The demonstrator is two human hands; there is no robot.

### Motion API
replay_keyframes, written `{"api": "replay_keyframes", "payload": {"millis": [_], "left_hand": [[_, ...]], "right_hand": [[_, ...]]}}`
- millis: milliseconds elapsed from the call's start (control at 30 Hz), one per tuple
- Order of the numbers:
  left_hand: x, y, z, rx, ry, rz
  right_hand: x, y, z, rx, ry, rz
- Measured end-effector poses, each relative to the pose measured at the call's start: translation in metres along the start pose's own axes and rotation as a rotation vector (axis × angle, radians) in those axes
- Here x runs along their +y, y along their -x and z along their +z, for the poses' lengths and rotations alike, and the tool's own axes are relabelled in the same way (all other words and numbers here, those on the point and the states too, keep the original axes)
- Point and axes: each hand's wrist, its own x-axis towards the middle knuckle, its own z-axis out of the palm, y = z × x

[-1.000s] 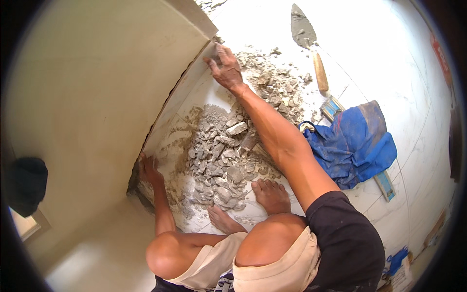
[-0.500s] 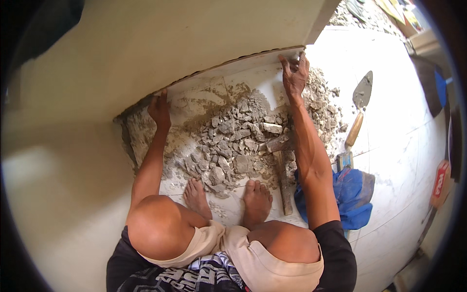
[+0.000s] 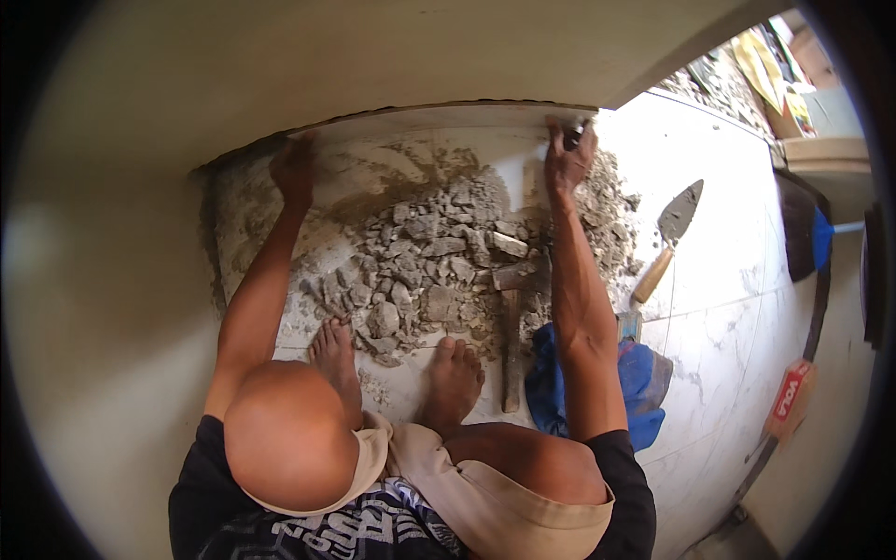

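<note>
A long pale tile strip [image 3: 439, 119] stands along the foot of the wall, under a dark uneven gap. My left hand [image 3: 293, 171] is at its left end with the fingers bent against it, partly in shadow. At the strip's right end, by the wall's corner, my right hand [image 3: 568, 163] grips it with thumb and fingers. Between my arms lies a heap of broken grey rubble [image 3: 434, 247]. A hammer [image 3: 511, 345] rests on the rubble's right side, its handle toward me.
Right of my right arm lie a pointed trowel [image 3: 679, 213] with a wooden handle and a blue cloth [image 3: 639, 392]. Farther right are a hand saw [image 3: 791, 397] with a red-marked handle and a dark dustpan-like piece [image 3: 798, 229] with blue. My bare feet [image 3: 453, 383] stand at the rubble's near edge.
The view has shifted, so the wall edge looks more level and the tools sit farther left and lower. Both hands stay at the strip's ends.
</note>
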Motion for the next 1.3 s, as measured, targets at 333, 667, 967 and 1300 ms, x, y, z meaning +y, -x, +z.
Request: {"api": "replay_keyframes", "payload": {"millis": [333,667,967,1300], "left_hand": [[0.006,0.000,-0.008,0.007,-0.093,-0.008],[0.020,-0.002,-0.011,-0.142,-0.065,0.044],[0.009,0.010,-0.001,-0.184,0.157,-0.050],[0.009,-0.009,-0.005,-0.005,-0.206,0.058]], "right_hand": [[-0.015,0.002,0.003,0.031,-0.038,0.004],[-0.013,-0.001,0.004,0.003,-0.083,0.081],[0.028,-0.015,0.000,-0.078,-0.133,0.044],[0.011,-0.025,-0.004,-0.281,-0.325,0.226]]}}
